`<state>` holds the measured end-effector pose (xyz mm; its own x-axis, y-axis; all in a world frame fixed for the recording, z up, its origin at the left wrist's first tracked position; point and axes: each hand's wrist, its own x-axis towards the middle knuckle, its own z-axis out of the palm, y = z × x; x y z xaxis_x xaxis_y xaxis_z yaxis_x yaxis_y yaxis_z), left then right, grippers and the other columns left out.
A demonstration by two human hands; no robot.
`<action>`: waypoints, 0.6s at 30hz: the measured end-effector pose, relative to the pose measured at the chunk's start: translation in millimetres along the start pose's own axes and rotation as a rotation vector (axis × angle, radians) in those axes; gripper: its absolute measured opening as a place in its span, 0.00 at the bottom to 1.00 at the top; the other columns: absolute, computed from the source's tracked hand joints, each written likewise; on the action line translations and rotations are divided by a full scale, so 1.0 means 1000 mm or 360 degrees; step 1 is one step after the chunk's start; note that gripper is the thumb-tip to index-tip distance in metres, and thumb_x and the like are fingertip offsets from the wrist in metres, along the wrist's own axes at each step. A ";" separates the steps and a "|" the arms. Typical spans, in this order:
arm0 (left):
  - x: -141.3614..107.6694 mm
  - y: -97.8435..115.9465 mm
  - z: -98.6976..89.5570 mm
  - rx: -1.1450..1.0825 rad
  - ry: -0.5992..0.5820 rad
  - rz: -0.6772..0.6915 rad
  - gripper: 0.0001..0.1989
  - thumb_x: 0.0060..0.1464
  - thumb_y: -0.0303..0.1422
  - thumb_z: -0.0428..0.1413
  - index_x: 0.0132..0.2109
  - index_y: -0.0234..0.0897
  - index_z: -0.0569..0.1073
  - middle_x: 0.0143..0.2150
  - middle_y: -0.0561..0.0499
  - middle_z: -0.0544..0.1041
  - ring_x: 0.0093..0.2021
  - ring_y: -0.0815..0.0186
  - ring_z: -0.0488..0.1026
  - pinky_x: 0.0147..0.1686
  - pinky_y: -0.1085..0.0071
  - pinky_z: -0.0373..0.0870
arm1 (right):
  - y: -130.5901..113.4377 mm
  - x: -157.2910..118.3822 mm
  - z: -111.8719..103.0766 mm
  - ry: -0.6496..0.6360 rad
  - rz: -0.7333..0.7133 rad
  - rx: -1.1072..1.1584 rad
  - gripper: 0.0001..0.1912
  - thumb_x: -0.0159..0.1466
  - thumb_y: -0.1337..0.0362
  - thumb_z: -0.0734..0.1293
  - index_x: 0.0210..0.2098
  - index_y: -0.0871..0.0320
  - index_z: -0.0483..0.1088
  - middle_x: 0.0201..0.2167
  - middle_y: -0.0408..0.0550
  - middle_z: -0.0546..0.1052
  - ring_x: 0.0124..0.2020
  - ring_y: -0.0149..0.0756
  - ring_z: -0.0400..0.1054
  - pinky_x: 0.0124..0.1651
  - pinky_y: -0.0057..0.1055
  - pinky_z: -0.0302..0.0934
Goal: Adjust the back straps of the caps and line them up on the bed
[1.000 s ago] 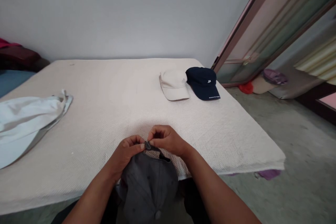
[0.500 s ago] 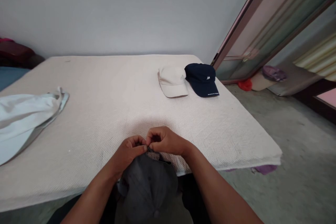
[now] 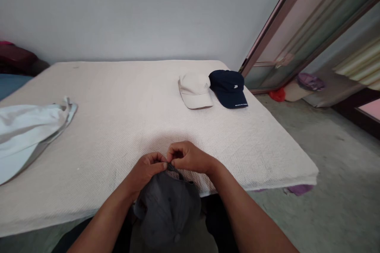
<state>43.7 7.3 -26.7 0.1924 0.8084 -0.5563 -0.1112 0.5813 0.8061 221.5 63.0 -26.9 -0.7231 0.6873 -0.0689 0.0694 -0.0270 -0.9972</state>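
A dark grey baseball cap hangs at the near edge of the covered surface, over my lap, its crown towards me. My left hand pinches the cap's back strap between thumb and fingers. Right beside it, my right hand is closed in a pinch on the same strap, the fingertips of both hands almost touching. A gap shows between the strap and the crown. The fingers hide the strap's fastening.
Farther back lie a cream cap and a navy cap, side by side. At the left is a pale cap. A white textured cover spreads over the bed-like surface. A bin stands on the floor at right.
Both hands stay at the strap of the grey cap. My right fingertips have shifted very slightly to the right; the view has tilted a little.
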 end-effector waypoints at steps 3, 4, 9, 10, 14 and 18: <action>0.001 0.001 0.000 -0.0006 0.0022 -0.0031 0.08 0.43 0.31 0.61 0.31 0.35 0.71 0.23 0.56 0.71 0.21 0.74 0.64 0.22 0.77 0.57 | -0.001 0.000 0.000 0.0000 0.0025 -0.0049 0.10 0.48 0.77 0.62 0.28 0.61 0.70 0.25 0.40 0.71 0.26 0.26 0.62 0.30 0.24 0.56; 0.001 0.000 0.001 -0.0010 0.0025 -0.0033 0.08 0.43 0.31 0.61 0.31 0.35 0.71 0.23 0.56 0.71 0.21 0.74 0.64 0.22 0.77 0.57 | -0.001 0.000 0.000 0.0005 0.0032 -0.0070 0.10 0.48 0.77 0.62 0.28 0.61 0.70 0.25 0.41 0.71 0.26 0.26 0.62 0.30 0.24 0.56; 0.002 -0.002 0.001 -0.0011 0.0020 -0.0019 0.08 0.43 0.31 0.61 0.30 0.35 0.70 0.23 0.56 0.70 0.20 0.75 0.63 0.22 0.78 0.56 | -0.002 -0.001 0.000 0.0042 0.0030 -0.0197 0.09 0.49 0.75 0.62 0.28 0.61 0.70 0.26 0.41 0.71 0.27 0.26 0.62 0.30 0.24 0.56; 0.002 -0.003 0.000 -0.0016 0.0016 -0.0017 0.08 0.43 0.31 0.61 0.30 0.35 0.70 0.23 0.56 0.70 0.20 0.75 0.63 0.22 0.78 0.56 | -0.002 -0.001 0.000 0.0048 0.0029 -0.0220 0.08 0.49 0.75 0.63 0.29 0.61 0.70 0.26 0.41 0.71 0.27 0.26 0.62 0.29 0.23 0.56; 0.002 -0.004 -0.001 -0.0043 -0.0004 -0.0012 0.09 0.43 0.32 0.62 0.31 0.34 0.70 0.23 0.56 0.70 0.20 0.75 0.63 0.22 0.78 0.56 | -0.004 -0.001 0.000 0.0050 0.0046 -0.0269 0.05 0.52 0.70 0.66 0.30 0.60 0.69 0.25 0.41 0.70 0.27 0.26 0.61 0.28 0.23 0.55; 0.000 -0.004 0.000 -0.0066 -0.0008 -0.0018 0.10 0.42 0.32 0.63 0.31 0.34 0.71 0.24 0.56 0.70 0.21 0.75 0.64 0.22 0.78 0.57 | -0.004 -0.001 0.001 0.0052 0.0045 -0.0285 0.06 0.53 0.67 0.67 0.32 0.60 0.69 0.26 0.42 0.70 0.28 0.27 0.62 0.28 0.24 0.55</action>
<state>44.0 5.3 -30.3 0.1989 0.8012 -0.5643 -0.1491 0.5939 0.7906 221.6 61.3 -22.5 -0.6968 0.7112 -0.0930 0.2126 0.0809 -0.9738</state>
